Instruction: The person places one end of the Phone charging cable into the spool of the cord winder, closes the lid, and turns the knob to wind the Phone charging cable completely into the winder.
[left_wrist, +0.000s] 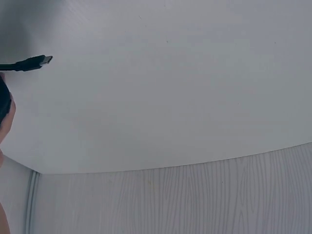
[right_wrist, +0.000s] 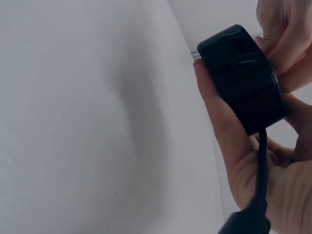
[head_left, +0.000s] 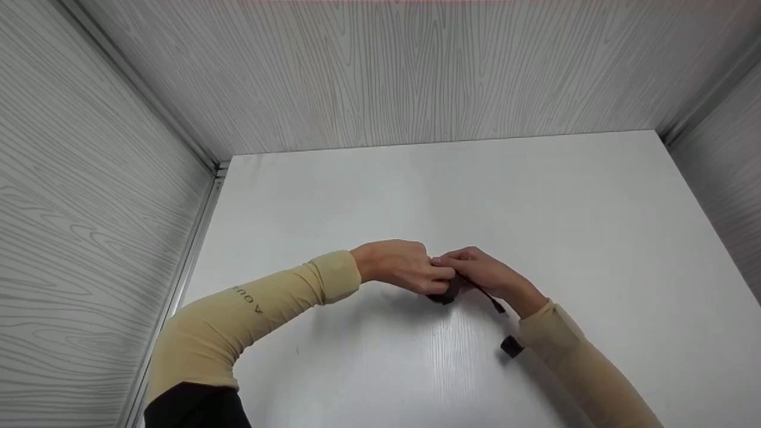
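Observation:
Both hands meet over the middle of the white table, around a small black rounded device [right_wrist: 241,80] with a dotted patch on its side. My right hand [head_left: 484,274] holds it, one finger stretched along its edge in the right wrist view. My left hand [head_left: 398,266] has its fingers curled at the device's other side, covering much of it in the head view. From the device a short black cable [right_wrist: 262,165] runs back past the right palm. Its metal-tipped plug [left_wrist: 36,63] sticks out free in the left wrist view.
A small black block [head_left: 511,346] lies on the table [head_left: 357,196] beside the right sleeve. Wood-grain panels stand at the back [head_left: 380,71], the left [head_left: 89,238] and the right [head_left: 722,172].

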The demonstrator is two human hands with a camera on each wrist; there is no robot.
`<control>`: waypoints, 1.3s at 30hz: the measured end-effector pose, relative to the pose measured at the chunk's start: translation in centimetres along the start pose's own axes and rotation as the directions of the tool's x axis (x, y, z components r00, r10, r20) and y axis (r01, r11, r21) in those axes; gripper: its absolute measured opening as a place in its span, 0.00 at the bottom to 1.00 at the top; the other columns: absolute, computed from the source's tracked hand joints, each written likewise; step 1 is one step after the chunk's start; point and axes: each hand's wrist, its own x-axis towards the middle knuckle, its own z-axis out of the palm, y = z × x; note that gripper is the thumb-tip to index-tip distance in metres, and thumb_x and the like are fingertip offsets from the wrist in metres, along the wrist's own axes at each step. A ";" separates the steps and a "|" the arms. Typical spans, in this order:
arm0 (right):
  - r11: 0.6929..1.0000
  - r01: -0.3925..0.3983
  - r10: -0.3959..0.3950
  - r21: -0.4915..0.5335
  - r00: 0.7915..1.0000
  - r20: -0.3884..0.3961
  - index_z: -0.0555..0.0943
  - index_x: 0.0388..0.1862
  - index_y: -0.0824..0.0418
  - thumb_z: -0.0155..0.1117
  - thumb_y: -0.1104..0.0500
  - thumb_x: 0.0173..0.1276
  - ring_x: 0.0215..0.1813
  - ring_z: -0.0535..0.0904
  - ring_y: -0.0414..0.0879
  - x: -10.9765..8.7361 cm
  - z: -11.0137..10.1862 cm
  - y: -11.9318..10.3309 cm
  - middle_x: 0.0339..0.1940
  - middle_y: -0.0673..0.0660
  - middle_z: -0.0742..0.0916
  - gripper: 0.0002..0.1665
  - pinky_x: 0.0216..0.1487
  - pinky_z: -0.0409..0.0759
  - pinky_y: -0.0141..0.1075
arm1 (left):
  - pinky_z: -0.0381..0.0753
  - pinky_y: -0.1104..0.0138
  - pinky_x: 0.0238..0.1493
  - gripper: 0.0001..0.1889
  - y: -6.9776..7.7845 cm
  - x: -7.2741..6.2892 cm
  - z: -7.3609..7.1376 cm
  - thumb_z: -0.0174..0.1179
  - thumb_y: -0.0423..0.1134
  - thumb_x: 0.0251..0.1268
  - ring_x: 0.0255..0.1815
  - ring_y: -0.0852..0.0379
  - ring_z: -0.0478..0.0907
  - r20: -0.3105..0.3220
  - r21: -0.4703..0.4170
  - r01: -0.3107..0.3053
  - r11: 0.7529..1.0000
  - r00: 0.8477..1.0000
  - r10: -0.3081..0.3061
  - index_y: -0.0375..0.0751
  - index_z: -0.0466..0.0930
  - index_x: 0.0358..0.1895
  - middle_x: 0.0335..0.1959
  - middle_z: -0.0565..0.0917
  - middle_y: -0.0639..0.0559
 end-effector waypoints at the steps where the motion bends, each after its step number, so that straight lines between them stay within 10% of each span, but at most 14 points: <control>1: 1.000 0.001 -0.001 -0.006 1.000 0.005 0.89 0.45 0.62 0.60 0.50 0.82 0.37 0.87 0.40 -0.1 0.1 0.0 0.35 0.50 0.92 0.18 0.38 0.85 0.31 | 0.79 0.70 0.22 0.10 0.1 -0.1 0.0 0.49 0.31 0.82 0.16 0.62 0.72 -0.008 0.008 -0.005 1.000 1.000 0.005 0.49 0.79 0.45 0.45 0.79 0.56; 12: 0.998 0.045 -0.047 0.032 0.997 0.064 0.92 0.45 0.54 0.53 0.55 0.85 0.37 0.83 0.35 -0.4 -0.1 0.5 0.37 0.46 0.90 0.19 0.40 0.82 0.27 | 0.72 0.70 0.18 0.08 1.1 -0.3 0.3 0.49 0.29 0.79 0.14 0.61 0.60 -0.045 0.023 0.065 0.998 0.997 -0.064 0.46 0.76 0.43 0.45 0.76 0.52; 19: 0.996 -0.018 0.030 0.091 0.991 -0.131 0.91 0.39 0.52 0.57 0.47 0.83 0.37 0.85 0.36 0.0 -0.3 0.1 0.36 0.46 0.88 0.19 0.41 0.85 0.29 | 0.74 0.71 0.20 0.09 0.9 -0.6 1.1 0.52 0.27 0.77 0.15 0.62 0.68 -0.031 0.062 0.234 0.970 0.972 -0.232 0.44 0.76 0.51 0.55 0.78 0.51; 25: 0.986 -0.004 0.060 0.168 0.942 -0.330 0.90 0.35 0.52 0.60 0.48 0.82 0.33 0.84 0.36 0.7 -0.1 0.5 0.32 0.45 0.88 0.19 0.39 0.84 0.28 | 0.74 0.71 0.21 0.10 1.6 0.6 2.1 0.53 0.26 0.76 0.16 0.61 0.67 0.072 -0.154 0.471 0.869 0.882 -0.465 0.44 0.77 0.49 0.59 0.81 0.50; 39: 0.989 -0.044 0.101 0.141 0.898 -0.428 0.90 0.30 0.51 0.64 0.44 0.78 0.31 0.83 0.36 1.0 -0.4 1.2 0.28 0.44 0.88 0.19 0.37 0.81 0.28 | 0.86 0.69 0.26 0.11 4.2 4.3 2.0 0.66 0.32 0.71 0.25 0.59 0.87 0.179 -0.119 0.731 0.671 0.681 -0.710 0.41 0.83 0.53 0.52 0.84 0.44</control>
